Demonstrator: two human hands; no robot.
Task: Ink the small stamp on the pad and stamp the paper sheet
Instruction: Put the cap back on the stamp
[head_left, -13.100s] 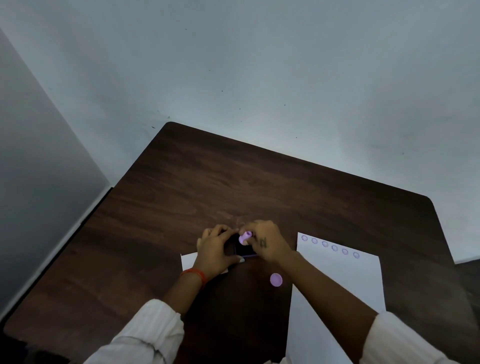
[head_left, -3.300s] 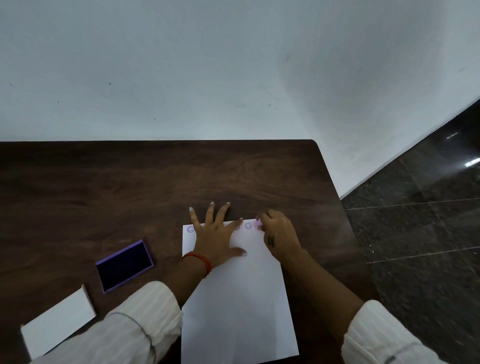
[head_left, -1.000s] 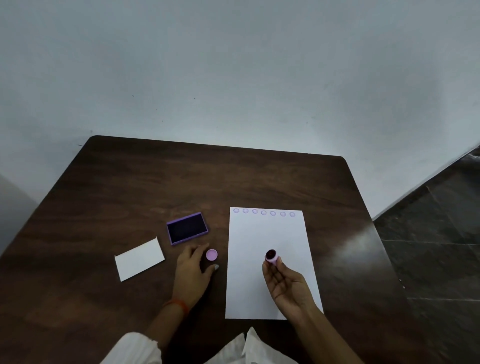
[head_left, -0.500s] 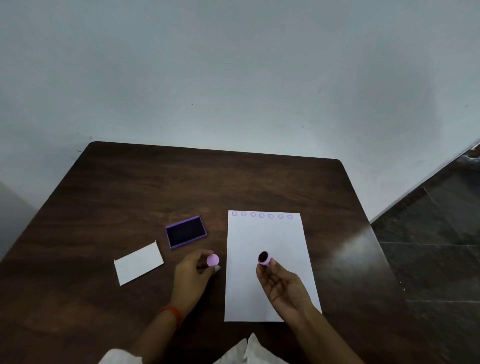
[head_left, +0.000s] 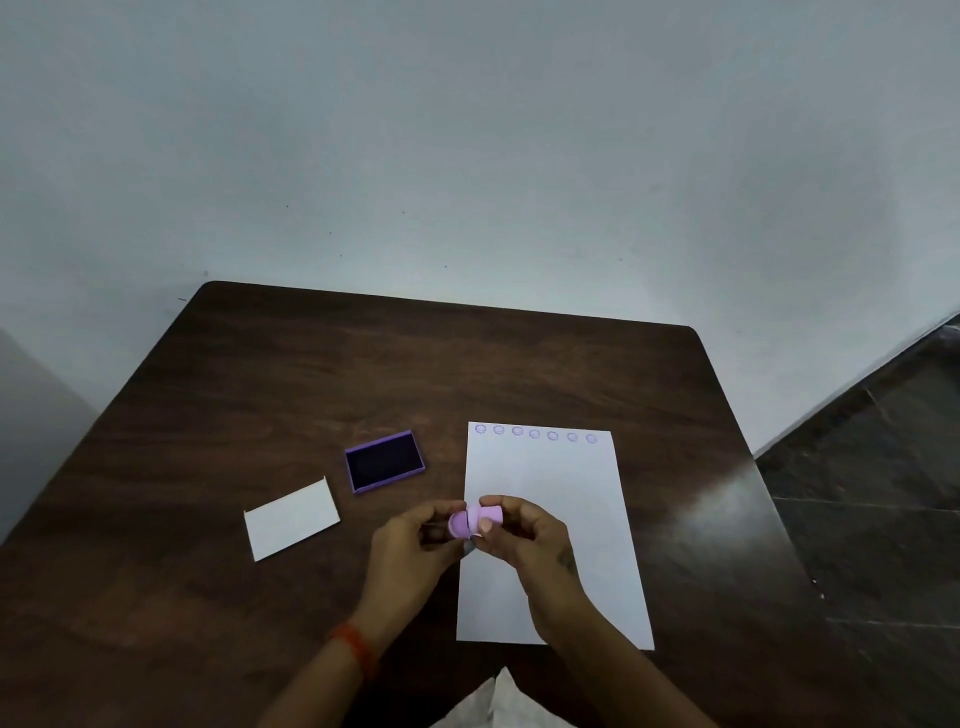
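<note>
The white paper sheet (head_left: 550, 483) lies on the dark wooden table (head_left: 311, 374), with a row of several purple stamp marks along its far edge. The open purple ink pad (head_left: 384, 461) sits left of the sheet. My right hand (head_left: 524, 535) grips the small lilac stamp (head_left: 491, 514) above the sheet's left edge. My left hand (head_left: 415, 540) holds the round lilac cap (head_left: 459, 524) against the stamp's end. The stamp's inked face is hidden by the cap.
A white rectangular lid (head_left: 291, 518) lies left of the ink pad. The table's far edge meets a pale wall; its right edge drops to a dark tiled floor (head_left: 872, 493).
My two hands have come together over the sheet's left edge. The cap, held apart in my left hand before, now meets the stamp in my right hand.
</note>
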